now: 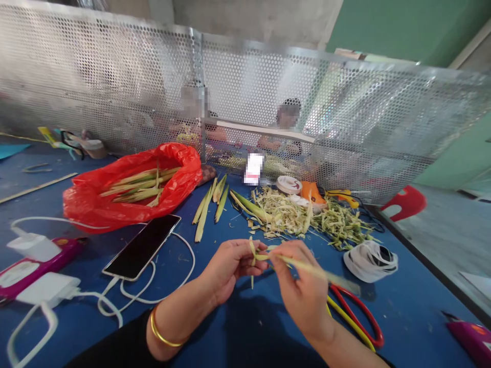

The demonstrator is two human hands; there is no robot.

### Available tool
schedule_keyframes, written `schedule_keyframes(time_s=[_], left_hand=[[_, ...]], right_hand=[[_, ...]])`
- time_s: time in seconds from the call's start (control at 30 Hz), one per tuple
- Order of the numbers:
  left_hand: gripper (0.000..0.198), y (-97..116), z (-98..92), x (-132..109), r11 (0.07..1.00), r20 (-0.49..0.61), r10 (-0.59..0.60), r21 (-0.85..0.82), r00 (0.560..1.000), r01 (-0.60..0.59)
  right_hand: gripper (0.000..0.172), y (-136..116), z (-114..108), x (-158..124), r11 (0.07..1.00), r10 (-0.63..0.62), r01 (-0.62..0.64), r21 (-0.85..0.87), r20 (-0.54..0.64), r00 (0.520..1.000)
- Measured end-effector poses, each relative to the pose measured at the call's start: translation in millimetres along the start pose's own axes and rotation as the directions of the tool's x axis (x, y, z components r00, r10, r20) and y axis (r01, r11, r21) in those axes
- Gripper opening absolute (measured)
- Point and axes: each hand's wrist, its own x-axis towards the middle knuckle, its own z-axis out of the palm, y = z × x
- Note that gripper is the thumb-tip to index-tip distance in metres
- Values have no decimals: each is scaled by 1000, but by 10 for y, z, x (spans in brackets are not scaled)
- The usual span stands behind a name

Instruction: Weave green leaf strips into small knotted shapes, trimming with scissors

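Note:
My left hand (230,268) and my right hand (301,289) meet low in the middle, over the blue table (406,306). Both pinch the same thin pale green leaf strip (307,268), which runs out to the right past my right hand. A short piece of it hangs from my left fingers. My left wrist wears a gold bangle (161,332). Just behind my hands lies a heap of shredded leaf scraps (303,214). Several whole green leaves (210,204) lie left of that heap.
A red plastic bag (115,202) with more leaves sits at the left. A phone (142,246) on a white cable, chargers (34,245), red-handled scissors (356,312) and a white mask (370,260) lie around. Behind a perforated metal screen (245,102) two people sit.

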Motion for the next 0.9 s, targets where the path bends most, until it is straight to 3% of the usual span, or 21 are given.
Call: schedule_keyframes(time_s=[0.03, 0.1, 0.17, 0.2, 0.23, 0.37, 0.5, 0.63, 0.77, 0.9], left_hand=[[15, 0, 4, 0, 1000, 4, 8, 16, 1000, -8], [14, -2, 12, 3, 999, -6, 31, 29, 1000, -31], [14, -4, 15, 7, 998, -25, 63, 18, 998, -63], [15, -5, 15, 8, 997, -35, 82, 8, 996, -81], [15, -5, 15, 8, 995, -47, 103, 0, 994, -103], [17, 1, 25, -8, 990, -28, 143, 13, 989, -143], [19, 6, 46, -26, 991, 62, 128, 29, 990, -130], [20, 18, 43, -25, 991, 98, 131, 24, 987, -134], [21, 23, 34, -24, 989, 145, 142, 12, 979, -146], [21, 4, 45, -21, 980, 104, 163, 99, 981, -173]], right_hand=[[10, 11, -13, 38, 980, 177, -177, 87, 8, 984], [15, 39, 1, 93, 823, 477, -483, 299, 98, 873], [22, 65, 48, 113, 599, 627, -654, 463, 238, 742], [23, 73, 73, 113, 520, 652, -687, 507, 284, 703], [24, 77, 94, 109, 487, 659, -698, 525, 304, 688], [24, 58, 119, 96, 507, 657, -676, 535, 268, 704], [25, 42, 116, 102, 377, 683, -733, 566, 364, 633], [27, 37, 139, 102, 305, 702, -767, 565, 411, 582], [29, 10, 143, 111, 282, 696, -763, 582, 424, 580], [28, 1, 138, 116, 273, 687, -762, 587, 435, 582]])
